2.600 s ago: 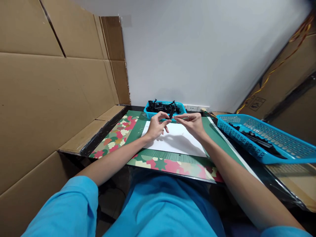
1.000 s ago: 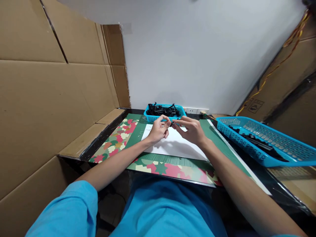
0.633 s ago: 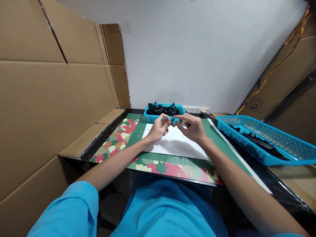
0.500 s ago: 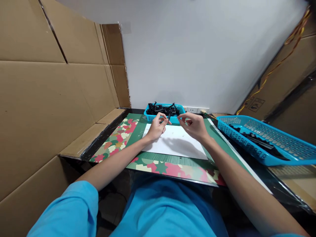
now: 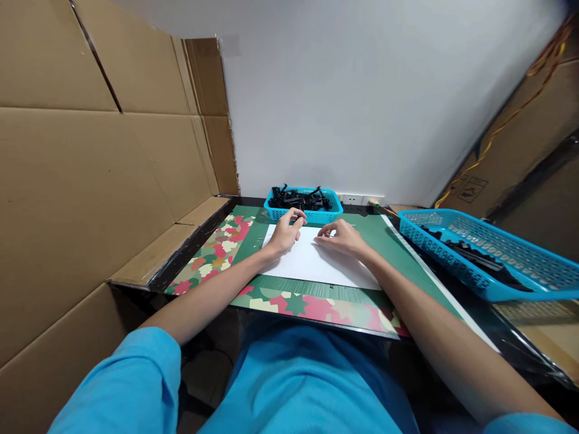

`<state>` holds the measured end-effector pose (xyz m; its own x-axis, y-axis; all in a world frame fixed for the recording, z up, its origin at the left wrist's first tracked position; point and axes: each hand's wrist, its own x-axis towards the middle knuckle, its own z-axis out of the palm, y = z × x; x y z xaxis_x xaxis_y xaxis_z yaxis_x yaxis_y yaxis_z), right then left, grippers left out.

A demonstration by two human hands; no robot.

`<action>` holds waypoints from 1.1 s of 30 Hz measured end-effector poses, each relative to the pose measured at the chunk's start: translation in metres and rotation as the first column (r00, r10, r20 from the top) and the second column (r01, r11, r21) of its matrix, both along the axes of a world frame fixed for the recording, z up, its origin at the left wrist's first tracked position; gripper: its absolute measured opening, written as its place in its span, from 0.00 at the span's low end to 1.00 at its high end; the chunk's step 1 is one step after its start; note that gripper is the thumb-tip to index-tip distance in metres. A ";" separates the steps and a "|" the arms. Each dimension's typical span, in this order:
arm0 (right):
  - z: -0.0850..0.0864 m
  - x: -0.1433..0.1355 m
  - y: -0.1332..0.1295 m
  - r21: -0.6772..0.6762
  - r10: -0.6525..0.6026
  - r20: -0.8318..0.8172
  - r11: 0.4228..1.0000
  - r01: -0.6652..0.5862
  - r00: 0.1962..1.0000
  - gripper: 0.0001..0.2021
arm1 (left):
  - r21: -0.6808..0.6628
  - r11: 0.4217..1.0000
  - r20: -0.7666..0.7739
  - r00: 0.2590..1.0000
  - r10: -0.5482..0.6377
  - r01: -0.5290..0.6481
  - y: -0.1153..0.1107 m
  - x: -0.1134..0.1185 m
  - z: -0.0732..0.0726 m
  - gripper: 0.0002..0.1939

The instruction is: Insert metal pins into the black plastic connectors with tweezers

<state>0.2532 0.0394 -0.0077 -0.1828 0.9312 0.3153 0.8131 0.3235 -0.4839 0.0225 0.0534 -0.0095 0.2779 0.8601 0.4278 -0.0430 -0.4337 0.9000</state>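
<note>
My left hand [image 5: 286, 233] is raised over the left part of a white sheet [image 5: 325, 265], its fingers closed on a small black part that barely shows between them. My right hand [image 5: 342, 237] is low over the sheet's right side, fingertips pinched together near its surface; whatever they grip is too small to make out. Just behind my hands stands a small blue basket [image 5: 283, 214] heaped with black plastic parts [image 5: 301, 199].
A larger blue basket [image 5: 543, 260] with long black parts [image 5: 479, 256] stands at the right. Cardboard panels [image 5: 90, 193] wall the left side. A power strip [image 5: 355, 199] lies along the back wall. The patterned green mat [image 5: 289, 304] covers the table.
My right hand has come down and left onto the sheet, its fingertips now near the surface. My left hand has stayed nearly in place, and the black part shows less.
</note>
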 end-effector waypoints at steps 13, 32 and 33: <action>-0.010 0.004 0.010 -0.117 0.179 -0.013 0.977 -0.179 0.984 0.10 | -0.167 0.984 -0.210 0.973 -0.098 0.063 -0.011 -0.002 0.004 0.09; 0.019 -0.015 -0.020 0.190 0.254 -0.351 0.962 -0.197 0.901 0.15 | -0.385 0.901 -0.003 0.976 -0.219 0.201 -0.019 0.000 0.013 0.11; 0.019 -0.016 -0.022 0.196 0.240 -0.351 0.964 -0.180 0.905 0.15 | -0.384 0.902 0.000 0.977 -0.215 0.199 -0.019 0.000 0.013 0.11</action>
